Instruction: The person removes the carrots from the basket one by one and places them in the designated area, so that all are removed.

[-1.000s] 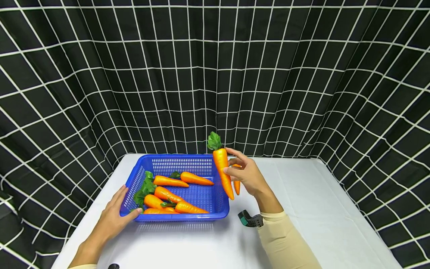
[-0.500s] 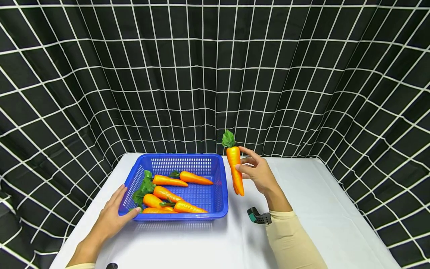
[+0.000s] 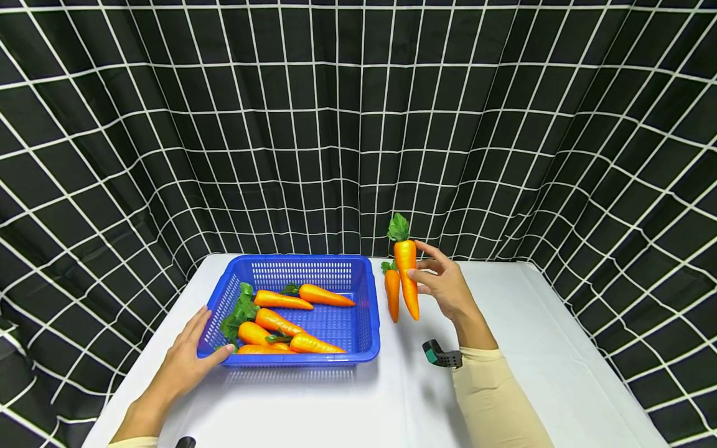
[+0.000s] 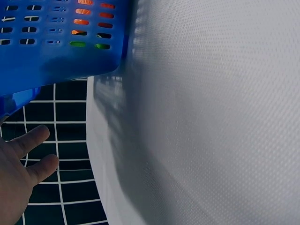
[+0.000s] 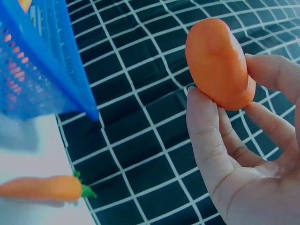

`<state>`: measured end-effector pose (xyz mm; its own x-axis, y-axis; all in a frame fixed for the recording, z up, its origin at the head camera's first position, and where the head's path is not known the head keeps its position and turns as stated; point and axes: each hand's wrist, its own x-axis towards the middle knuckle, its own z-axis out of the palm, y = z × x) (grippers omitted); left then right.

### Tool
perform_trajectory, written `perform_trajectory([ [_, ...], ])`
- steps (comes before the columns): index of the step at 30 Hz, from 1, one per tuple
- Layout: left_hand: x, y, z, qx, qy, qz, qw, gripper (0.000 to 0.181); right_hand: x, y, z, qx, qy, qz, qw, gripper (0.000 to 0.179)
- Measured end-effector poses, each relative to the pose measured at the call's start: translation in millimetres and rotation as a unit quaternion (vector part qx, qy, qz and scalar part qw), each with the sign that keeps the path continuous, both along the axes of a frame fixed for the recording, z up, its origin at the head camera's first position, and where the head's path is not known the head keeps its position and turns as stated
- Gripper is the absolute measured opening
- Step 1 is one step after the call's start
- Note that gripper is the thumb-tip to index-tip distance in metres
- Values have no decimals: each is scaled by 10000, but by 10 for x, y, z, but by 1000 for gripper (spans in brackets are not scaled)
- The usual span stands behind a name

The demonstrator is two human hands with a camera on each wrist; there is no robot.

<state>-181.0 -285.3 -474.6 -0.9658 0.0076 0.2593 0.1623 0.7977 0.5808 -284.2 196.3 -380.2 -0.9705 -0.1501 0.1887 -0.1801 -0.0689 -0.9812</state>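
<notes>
In the head view my right hand (image 3: 450, 292) pinches an orange carrot (image 3: 407, 270) with a green leafy top, between thumb and fingertips. It is raised and nearly upright, leaves up. Just left of it a second carrot (image 3: 392, 292) lies on the table; the right wrist view shows this table carrot (image 5: 51, 188) below the held carrot (image 5: 215, 65). My left hand (image 3: 182, 361) is at the near left corner of a blue plastic basket (image 3: 371, 348), thumb at the front rim, fingers extended along the left side. Several carrots (image 3: 280, 320) lie in the basket.
A white cloth covers the table (image 3: 532, 348). Black curtain (image 3: 358, 124) with a white grid surrounds the back and sides. A black band (image 3: 442, 356) is at the right wrist, by a cream sleeve (image 3: 493, 398).
My right hand has moved right with the carrot, from over the basket's right rim to beyond the table carrot, which shows more fully now. The left hand stays at the basket.
</notes>
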Motion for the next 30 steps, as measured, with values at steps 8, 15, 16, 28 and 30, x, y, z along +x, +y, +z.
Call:
perform_trajectory([
  [8,7,11,4,19,45,-6,10000,90,-118,171,-138,77,-126,-204,9997,65],
  [15,18,6,6,32,105,-7,9999,90,-222,273,-254,162,-294,-359,9988,66],
  [16,21,4,4,30,117,-6,9999,90,-235,284,-271,194,-327,-384,9985,66],
  [28,3,0,3,-3,87,-3,10000,90,-425,436,-481,482,-775,-590,9941,69],
  [30,6,5,2,7,84,-9,10000,90,-440,449,-510,472,-841,-626,9934,69],
])
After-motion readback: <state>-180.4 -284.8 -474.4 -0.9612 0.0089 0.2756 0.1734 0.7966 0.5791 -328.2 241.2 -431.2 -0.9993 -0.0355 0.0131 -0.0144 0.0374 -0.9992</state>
